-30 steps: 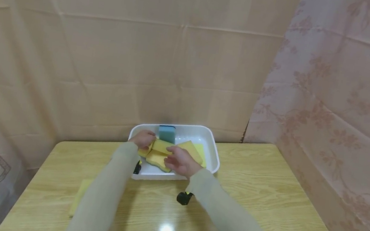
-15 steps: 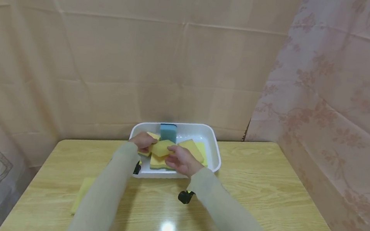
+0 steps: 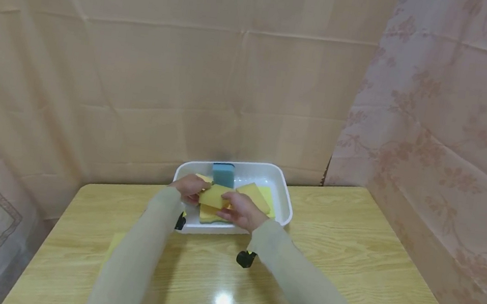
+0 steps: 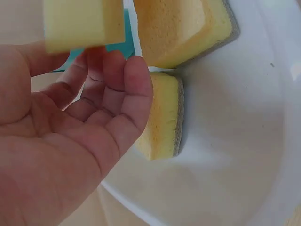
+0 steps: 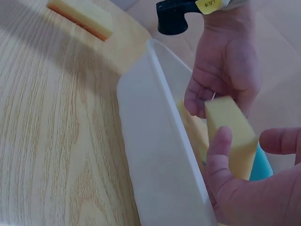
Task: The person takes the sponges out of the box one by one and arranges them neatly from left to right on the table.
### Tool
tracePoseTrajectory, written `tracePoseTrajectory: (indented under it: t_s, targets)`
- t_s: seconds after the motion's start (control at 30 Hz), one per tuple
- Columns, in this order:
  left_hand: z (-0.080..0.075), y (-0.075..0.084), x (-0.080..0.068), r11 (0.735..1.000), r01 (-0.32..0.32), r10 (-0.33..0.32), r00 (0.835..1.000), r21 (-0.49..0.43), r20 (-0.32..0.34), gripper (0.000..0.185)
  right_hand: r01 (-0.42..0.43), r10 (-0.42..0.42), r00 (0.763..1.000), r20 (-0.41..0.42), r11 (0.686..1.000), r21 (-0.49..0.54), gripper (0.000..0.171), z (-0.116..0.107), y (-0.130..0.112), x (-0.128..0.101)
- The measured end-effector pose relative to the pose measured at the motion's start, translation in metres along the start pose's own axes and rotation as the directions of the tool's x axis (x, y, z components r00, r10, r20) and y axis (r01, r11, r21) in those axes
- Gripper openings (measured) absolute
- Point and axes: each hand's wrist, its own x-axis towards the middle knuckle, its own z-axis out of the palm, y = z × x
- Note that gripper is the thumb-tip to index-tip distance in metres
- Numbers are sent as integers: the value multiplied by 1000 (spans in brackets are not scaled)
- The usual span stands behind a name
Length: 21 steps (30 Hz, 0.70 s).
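Note:
Over the white tray (image 3: 205, 228), a yellow sponge (image 3: 213, 196) is held up between both hands. My left hand (image 3: 191, 186) pinches its left end; in the left wrist view the lower fingers curl loosely under the sponge (image 4: 84, 23). My right hand (image 3: 242, 212) grips the other end, with thumb and a finger on two sides of it in the right wrist view. Beneath lie more yellow sponges with grey scouring backs, one (image 4: 164, 115) near the left fingers and another (image 4: 188, 33) beyond it. A blue-green sponge (image 3: 224, 175) stands at the tray's back wall.
On the tray's right side rest a yellow sponge (image 3: 256, 196) and a paler one (image 3: 268, 196). One more sponge (image 5: 80, 18) lies on the wooden table (image 3: 349, 258), partly behind the left sleeve. A beige curtain (image 3: 164, 85) hangs right behind the tray.
The held sponge has been raised and turned between the two hands, so its broad yellow face now shows. Both hands stay at nearly the same place over the tray.

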Motion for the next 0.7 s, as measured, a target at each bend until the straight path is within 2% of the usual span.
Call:
tracePoseTrajectory:
  t_s: [0.3, 0.37, 0.57, 0.7]
  targets:
    - [0, -1, -13, 995, -7, 8, 1000, -102, 11, 39, 33, -33, 999, 0, 989, -145, 32, 0, -3, -5]
    - [0, -1, -16, 992, -20, 21, 1000, -127, 7, 38, 49, -51, 999, -6, 982, -181, 36, 0, -4, -6]
    - [0, 1, -23, 969, -58, 52, 998, -242, -31, 31, 109, -119, 992, -31, 966, -233, 61, 1, -5, -7]
    - [-1, 3, -31, 965, -90, 74, 995, -246, -71, 31, 135, -150, 988, -32, 949, -284, 61, 3, -7, -8]
